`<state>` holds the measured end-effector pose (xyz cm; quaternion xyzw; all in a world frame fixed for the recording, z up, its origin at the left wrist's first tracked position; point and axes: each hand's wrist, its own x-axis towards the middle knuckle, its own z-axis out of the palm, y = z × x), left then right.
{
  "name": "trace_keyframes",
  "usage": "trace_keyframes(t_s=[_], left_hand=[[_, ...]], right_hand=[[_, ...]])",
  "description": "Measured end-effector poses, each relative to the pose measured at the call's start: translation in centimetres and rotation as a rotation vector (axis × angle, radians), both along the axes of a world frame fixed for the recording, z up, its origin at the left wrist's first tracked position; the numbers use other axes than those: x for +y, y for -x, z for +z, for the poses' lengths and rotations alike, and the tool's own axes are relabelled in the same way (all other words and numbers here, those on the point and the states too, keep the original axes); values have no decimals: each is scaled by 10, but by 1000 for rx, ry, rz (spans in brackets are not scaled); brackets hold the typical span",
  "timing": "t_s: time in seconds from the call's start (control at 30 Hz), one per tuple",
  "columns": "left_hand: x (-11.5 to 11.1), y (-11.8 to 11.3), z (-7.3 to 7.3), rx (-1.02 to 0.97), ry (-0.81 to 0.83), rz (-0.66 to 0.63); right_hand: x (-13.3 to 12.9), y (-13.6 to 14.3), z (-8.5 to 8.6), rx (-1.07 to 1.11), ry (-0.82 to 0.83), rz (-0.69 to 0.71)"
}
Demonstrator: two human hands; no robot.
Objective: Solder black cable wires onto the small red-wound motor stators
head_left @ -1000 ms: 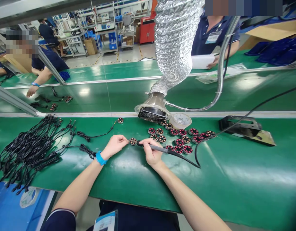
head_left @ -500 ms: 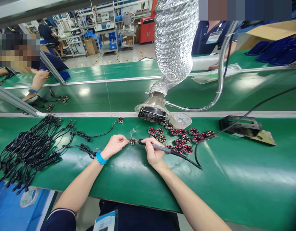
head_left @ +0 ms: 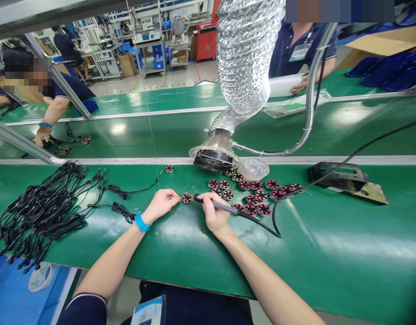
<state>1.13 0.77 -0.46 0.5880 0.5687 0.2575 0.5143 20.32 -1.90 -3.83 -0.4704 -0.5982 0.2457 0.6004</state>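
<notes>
Centrally on the green bench (head_left: 330,253), the left hand (head_left: 162,202) pinches a small round coil part (head_left: 187,198); the right hand (head_left: 213,212) grips a soldering iron (head_left: 224,208), its tip seemingly touching it. No writing is legible; a badge (head_left: 149,312) at the near edge is cut off.

Small round part (head_left: 187,198): between left hand (head_left: 161,204) and right hand (head_left: 213,212). Cable bundle (head_left: 39,210): well left of left hand. Round parts cluster (head_left: 253,195): right, behind right hand. Extraction hood (head_left: 215,154): behind both.
</notes>
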Motion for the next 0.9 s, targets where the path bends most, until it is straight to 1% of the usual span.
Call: trace_keyframes(t_s=[0.17,0.3,0.43,0.57,0.7,0.9], left_hand=[[0,0,0,2,-3,1],[0,-1,1,17,-24,4],[0,-1,2,30,-38,-1],[0,-1,1,42,-58,-17],[-1,0,1,76,-92,-35],[-3,-1,2,99,-164,-74]], right_hand=[[1,1,2,-29,2,18],[3,4,5,-107,-15,41],[9,8,5,-195,-82,121],[14,12,2,-255,-141,222],[16,16,-4,-260,-104,298],[19,21,-9,-263,-134,338]])
